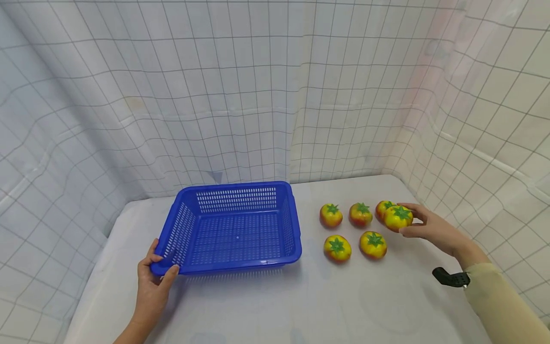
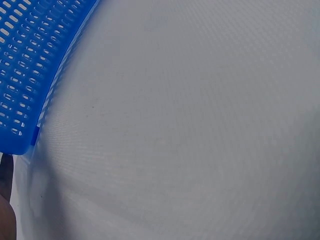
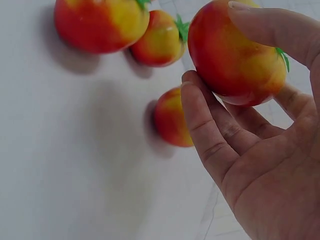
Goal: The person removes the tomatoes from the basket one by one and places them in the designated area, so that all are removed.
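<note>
A blue plastic basket point(image 1: 237, 271) with slotted walls stands on the white table, nothing inside it. My left hand point(image 1: 152, 286) grips its near left corner, thumb on the front rim and fingers over the left side. At the right, my right hand point(image 1: 436, 231) holds a yellow-red toy tomato point(image 1: 396, 220) with a green leafy top, pinched between thumb and fingers. In the right wrist view this tomato point(image 3: 235, 55) is raised above the table, with other tomatoes behind it. Another tomato point(image 1: 380, 210) is partly hidden behind the held one.
Several more tomatoes lie between basket and right hand: two in the back row, a left one point(image 1: 331, 217) and a right one point(image 1: 361, 217), and two in front, one point(image 1: 337, 251) beside another point(image 1: 373, 247). Grid-patterned white curtains point(image 1: 258, 95) enclose the table point(image 1: 322, 306) at back and sides.
</note>
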The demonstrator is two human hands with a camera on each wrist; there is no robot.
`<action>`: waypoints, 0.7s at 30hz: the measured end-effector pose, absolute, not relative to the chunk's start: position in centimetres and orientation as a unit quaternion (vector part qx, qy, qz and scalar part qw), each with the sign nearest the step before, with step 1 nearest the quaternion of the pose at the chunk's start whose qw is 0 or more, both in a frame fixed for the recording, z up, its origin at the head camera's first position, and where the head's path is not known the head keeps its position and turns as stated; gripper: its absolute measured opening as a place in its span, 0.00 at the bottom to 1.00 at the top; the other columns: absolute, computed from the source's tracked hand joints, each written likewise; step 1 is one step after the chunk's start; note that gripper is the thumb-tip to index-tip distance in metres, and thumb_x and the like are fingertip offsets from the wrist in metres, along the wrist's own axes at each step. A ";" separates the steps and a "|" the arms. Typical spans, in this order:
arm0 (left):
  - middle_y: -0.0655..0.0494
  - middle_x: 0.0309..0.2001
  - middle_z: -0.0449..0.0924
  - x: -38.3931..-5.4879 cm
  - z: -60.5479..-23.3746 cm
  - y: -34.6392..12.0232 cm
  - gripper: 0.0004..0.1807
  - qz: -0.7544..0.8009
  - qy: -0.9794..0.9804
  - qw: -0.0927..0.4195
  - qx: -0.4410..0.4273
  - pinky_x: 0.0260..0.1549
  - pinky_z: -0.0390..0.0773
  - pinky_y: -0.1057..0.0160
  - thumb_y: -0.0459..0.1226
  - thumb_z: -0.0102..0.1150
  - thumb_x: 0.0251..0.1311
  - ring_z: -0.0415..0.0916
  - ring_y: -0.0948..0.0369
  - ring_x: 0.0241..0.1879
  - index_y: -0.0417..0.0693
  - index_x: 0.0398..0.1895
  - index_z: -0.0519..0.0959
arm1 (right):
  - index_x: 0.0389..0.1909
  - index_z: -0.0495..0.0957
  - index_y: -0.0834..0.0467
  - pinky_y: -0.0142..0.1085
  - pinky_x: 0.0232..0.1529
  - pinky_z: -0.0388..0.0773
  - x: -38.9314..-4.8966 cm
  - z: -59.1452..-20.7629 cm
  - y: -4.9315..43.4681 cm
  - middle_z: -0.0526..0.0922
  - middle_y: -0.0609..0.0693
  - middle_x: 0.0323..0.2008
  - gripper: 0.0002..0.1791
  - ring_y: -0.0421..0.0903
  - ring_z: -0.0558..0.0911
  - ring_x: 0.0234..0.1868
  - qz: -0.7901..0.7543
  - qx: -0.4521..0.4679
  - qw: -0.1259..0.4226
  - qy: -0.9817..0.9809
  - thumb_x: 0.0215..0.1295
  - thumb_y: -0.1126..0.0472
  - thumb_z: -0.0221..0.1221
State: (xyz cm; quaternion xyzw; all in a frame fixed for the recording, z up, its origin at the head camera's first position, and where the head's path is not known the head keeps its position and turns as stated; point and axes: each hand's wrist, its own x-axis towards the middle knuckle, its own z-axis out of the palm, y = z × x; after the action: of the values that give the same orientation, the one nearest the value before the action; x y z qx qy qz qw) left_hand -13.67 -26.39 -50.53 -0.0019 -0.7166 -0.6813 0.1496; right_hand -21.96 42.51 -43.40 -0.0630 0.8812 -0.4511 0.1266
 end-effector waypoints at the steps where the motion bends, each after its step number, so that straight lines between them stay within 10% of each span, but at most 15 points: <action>1: 0.57 0.83 0.37 -13.7 -50.5 -26.4 0.21 -0.681 -0.717 0.151 -0.002 0.51 0.70 0.82 0.26 0.51 0.74 0.54 0.60 0.69 0.53 0.59 0.55 | 0.78 0.55 0.50 0.60 0.60 0.70 -21.9 -43.7 42.8 0.63 0.62 0.70 0.43 0.61 0.66 0.66 -0.448 -0.060 0.128 0.883 0.68 0.50 0.65; 21: 0.59 0.83 0.38 -13.8 -50.6 -26.4 0.22 -0.683 -0.715 0.151 0.001 0.51 0.70 0.82 0.26 0.51 0.74 0.54 0.60 0.69 0.54 0.59 0.54 | 0.78 0.53 0.59 0.37 0.49 0.81 -20.6 -47.2 44.3 0.56 0.71 0.72 0.45 0.56 0.76 0.56 -0.467 -0.022 0.171 0.867 0.67 0.52 0.66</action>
State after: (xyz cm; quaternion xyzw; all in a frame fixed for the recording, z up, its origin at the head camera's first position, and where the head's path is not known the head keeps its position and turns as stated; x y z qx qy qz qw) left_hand -13.76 -26.39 -50.62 0.0010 -0.7149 -0.6827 0.1511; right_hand -20.56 44.28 -47.24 -0.0218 0.8673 -0.4669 0.1714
